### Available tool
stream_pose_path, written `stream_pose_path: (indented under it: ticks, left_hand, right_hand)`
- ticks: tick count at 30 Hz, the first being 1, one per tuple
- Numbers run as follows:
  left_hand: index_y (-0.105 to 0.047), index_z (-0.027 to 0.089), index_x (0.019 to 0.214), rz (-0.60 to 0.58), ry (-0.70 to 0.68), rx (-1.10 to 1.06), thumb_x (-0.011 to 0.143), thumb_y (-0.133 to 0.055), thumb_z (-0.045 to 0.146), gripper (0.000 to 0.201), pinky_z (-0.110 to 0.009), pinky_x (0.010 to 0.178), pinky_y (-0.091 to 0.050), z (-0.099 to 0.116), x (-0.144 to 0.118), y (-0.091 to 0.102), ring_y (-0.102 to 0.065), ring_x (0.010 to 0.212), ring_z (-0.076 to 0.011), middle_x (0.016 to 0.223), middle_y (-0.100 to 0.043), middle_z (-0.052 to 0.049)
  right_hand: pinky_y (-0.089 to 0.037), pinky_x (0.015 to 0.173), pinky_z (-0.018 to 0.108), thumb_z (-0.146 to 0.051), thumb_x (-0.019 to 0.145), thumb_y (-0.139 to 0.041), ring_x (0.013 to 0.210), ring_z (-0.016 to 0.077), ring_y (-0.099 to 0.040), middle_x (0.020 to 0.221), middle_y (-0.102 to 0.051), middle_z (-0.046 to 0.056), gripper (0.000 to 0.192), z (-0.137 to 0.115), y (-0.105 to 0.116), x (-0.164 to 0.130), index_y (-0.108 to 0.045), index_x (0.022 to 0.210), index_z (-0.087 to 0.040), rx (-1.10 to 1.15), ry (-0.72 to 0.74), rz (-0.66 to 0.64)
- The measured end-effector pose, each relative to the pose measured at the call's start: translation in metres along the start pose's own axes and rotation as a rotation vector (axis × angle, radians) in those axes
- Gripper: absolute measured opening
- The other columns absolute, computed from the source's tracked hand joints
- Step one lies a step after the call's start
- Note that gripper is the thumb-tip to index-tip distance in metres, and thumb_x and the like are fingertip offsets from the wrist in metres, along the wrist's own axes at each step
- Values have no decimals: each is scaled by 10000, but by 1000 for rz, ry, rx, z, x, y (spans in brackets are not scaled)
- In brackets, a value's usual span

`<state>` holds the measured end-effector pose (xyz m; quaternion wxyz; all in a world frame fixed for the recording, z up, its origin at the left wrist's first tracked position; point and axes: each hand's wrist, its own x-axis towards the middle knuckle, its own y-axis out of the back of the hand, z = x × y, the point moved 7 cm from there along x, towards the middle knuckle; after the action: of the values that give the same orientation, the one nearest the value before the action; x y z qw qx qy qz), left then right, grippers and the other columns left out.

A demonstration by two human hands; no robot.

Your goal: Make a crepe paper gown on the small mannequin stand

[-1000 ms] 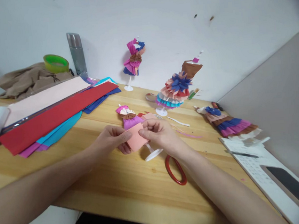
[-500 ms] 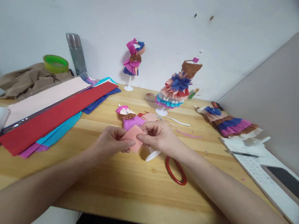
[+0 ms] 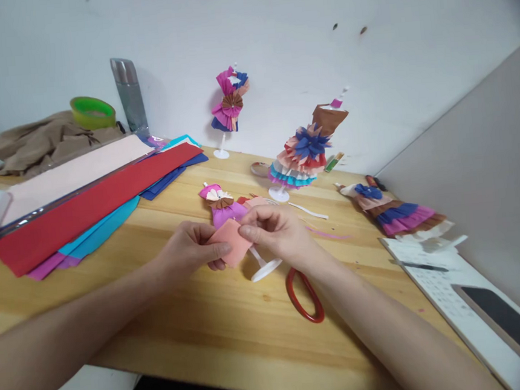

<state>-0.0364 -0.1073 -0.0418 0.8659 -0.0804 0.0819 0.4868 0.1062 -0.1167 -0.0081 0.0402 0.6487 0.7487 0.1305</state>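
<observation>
Head view: both hands meet over the middle of the wooden counter [image 3: 198, 322]. The left hand [image 3: 187, 250] pinches the left edge of a small salmon-pink paper piece [image 3: 230, 241] between thumb and fingers, and the right hand [image 3: 275, 233] pinches its upper right edge the same way, so each grip is closed on the paper. The piece sits just above the counter, in front of a small doll form [image 3: 223, 205] lying on its white stand [image 3: 265, 270], already dressed in a magenta top and a purple skirt.

As far as it shows, the pink piece is flat, roughly square and tilted like a diamond; no pleats or folds are visible, and it is not yet attached to the doll. Three finished paper-dressed forms [image 3: 304, 154] stand or lie farther back. Red-handled scissors [image 3: 303, 294] lie just beside the right wrist, and coloured paper sheets [image 3: 83, 204] are stacked to the left.
</observation>
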Motion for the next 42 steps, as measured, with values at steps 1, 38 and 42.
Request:
stream_pose_path:
  ticks: [1,38,42]
  left_hand:
    - [-704,123,604,-2,6,1,589,-772,284,176,-227,516,-453,0,0,-1,-583,492,-114,514,-655,-21]
    - [-759,156,689,99,-121,-191,627,-795,390,245,-209,579,-425,-4,2,9,-540,595,-102,643,-689,-31]
    - [-760,159,708,136,-156,-111,677,-760,353,196,-194,566,-394,-2,0,6,-517,628,-103,664,-689,-29]
  right_hand:
    - [-357,465,225,-391,681,-739,479,82,-460,540,-537,-39,244,1,0,0,-639,676,-169,-7,-7,11]
    - [-355,562,248,-496,904,-473,582,122,-506,611,-583,2,439,-18,-9,-5,-650,685,-158,-556,146,-177]
    - [-405,568,244,-473,848,-584,616,130,-564,674,-636,9,329,-1,-20,1,-659,776,-161,-277,74,-120]
